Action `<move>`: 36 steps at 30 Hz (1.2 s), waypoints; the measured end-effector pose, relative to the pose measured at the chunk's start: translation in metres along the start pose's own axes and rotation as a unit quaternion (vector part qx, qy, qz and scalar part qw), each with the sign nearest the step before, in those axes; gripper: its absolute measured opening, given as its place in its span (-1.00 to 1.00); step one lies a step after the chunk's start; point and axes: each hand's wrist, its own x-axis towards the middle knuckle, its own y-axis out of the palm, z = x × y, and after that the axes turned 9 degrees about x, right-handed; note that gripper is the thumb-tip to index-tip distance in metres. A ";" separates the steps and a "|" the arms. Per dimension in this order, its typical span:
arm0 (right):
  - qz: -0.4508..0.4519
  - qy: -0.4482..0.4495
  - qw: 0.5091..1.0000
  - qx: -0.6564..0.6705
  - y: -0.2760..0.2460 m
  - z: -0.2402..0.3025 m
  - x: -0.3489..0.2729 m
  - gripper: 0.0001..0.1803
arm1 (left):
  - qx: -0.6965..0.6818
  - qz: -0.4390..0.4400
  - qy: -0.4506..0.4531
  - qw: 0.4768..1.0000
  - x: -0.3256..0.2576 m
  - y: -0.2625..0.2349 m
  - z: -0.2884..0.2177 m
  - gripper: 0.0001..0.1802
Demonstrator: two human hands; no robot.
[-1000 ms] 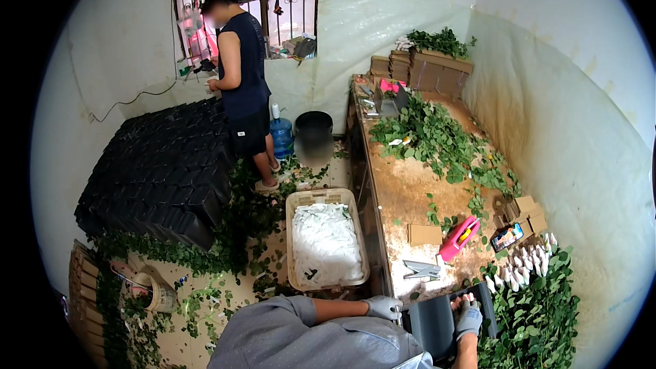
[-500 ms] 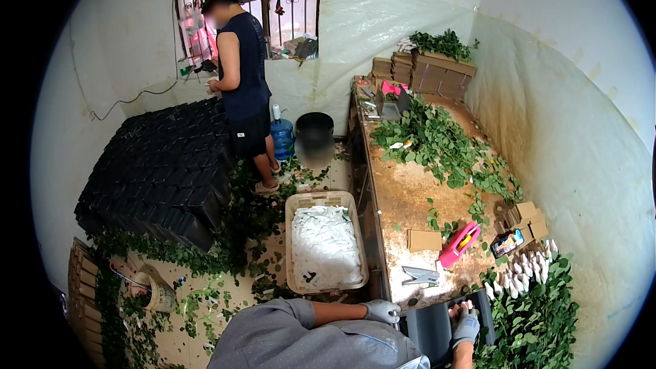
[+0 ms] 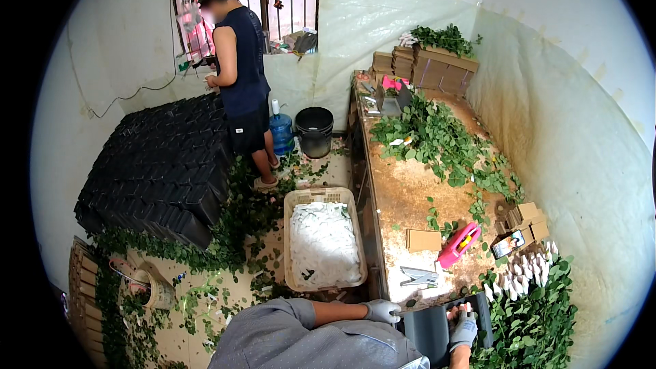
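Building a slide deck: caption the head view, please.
Gloved right hand over a dark plastic container, beside white-tipped leafy stems.

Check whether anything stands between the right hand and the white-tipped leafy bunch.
Yes: the right wall of the black bin lies between the right hand and the white-tipped leafy bunch; its height is hard to tell.

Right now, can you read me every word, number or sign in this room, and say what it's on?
None can be read clearly.
Phone on the table: its screen is lit, but any writing is too small to read.
White patch on the other person's dark shorts: too small to read.
Gloved right hand: I can't make out any writing.
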 end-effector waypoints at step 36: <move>-0.003 -0.003 1.000 0.025 0.016 -0.015 0.001 -0.39 | 0.009 0.016 -0.012 1.000 0.005 -0.004 -0.001 -0.33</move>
